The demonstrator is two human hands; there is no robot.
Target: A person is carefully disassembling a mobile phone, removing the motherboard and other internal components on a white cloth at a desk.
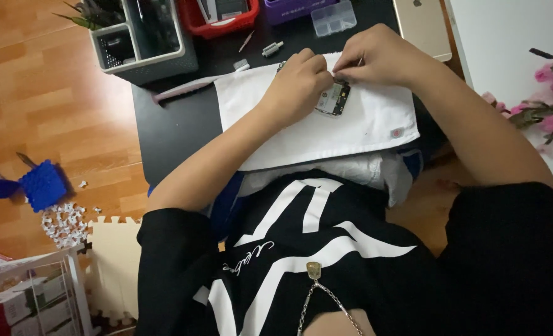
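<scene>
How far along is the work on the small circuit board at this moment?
Done: the bare circuit board already lies out of any casing on the white cloth. In hand: the left hand steadies it while the right hand pinches at its top edge. Left: loose small parts lie on the black table, and nothing looks reassembled.

Left hand (pixel 299 84) curled, fingers pinched; right hand (pixel 376 57) curled beside it, touching.

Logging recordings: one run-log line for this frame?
left hand: steadying circuit board | right hand: pinching board's top edge | surface: white cloth on black desk
</scene>
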